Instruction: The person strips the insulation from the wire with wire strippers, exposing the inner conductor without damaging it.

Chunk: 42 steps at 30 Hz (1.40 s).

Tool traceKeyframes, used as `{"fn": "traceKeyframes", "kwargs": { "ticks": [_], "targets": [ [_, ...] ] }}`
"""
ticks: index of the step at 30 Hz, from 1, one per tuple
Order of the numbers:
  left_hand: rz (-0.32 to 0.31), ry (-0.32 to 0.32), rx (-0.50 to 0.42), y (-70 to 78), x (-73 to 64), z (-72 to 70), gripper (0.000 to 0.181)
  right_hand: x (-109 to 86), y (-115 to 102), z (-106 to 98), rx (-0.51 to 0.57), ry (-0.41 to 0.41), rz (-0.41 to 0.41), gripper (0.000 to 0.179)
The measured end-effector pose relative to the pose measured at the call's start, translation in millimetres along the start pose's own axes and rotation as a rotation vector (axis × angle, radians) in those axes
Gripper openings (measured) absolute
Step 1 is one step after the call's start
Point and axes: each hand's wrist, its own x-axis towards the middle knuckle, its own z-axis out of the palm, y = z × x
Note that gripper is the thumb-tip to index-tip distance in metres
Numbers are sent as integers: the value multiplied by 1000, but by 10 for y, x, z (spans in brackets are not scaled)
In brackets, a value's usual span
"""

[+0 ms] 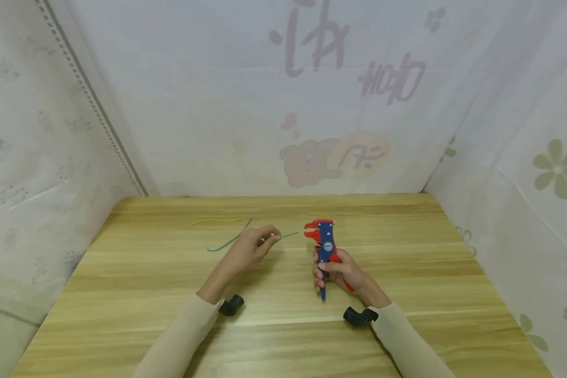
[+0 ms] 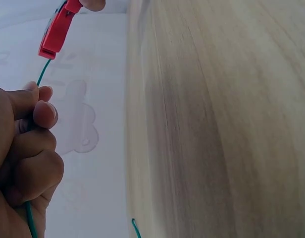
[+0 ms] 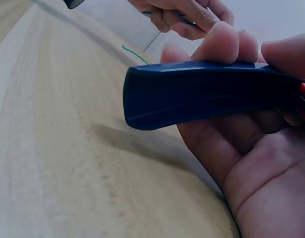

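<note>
Around the handles of one red-and-blue wire stripper (image 1: 328, 239): right hand (image 1: 346, 269), gripping, thumb across the front. Left of the stripper: left hand (image 1: 252, 247) pinching one green wire (image 1: 290, 234), tip just short of the stripper's parted jaws. Hands apart. Farther left of the stripper, on one wooden table (image 1: 283, 304): one yellow wire (image 1: 217, 219), one green length (image 1: 227, 244); cannot tell whether it joins the held wire.
</note>
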Motion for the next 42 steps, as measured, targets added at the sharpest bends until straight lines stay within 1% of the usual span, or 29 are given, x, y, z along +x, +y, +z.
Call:
{"fn": "traceKeyframes", "kwargs": {
  "ticks": [3, 7, 11, 14, 22, 26, 30, 42],
  "targets": [
    [11, 4, -5, 5, 10, 7, 17, -7, 9, 9, 13, -13, -16, 19],
    [10, 7, -11, 12, 1, 9, 16, -11, 22, 38, 25, -40, -10, 20],
    [12, 13, 0, 36, -18, -5, 15, 1, 32, 59, 27, -64, -17, 19],
    [21, 19, 8, 48, -27, -21, 14, 11, 37, 63, 30, -65, -24, 18],
    [63, 25, 3, 40, 3, -14, 11, 12, 42, 59, 26, -46, -12, 17],
    [65, 23, -1, 34, 10, 3, 11, 21, 50, 75, 15, -50, 7, 14],
    [66, 23, 0, 44, 11, 10, 11, 26, 51, 90, 5, -51, 7, 13],
    [86, 29, 20, 63, 18, 30, 10, 27, 40, 124, -21, -8, 40, 8]
  ]
}}
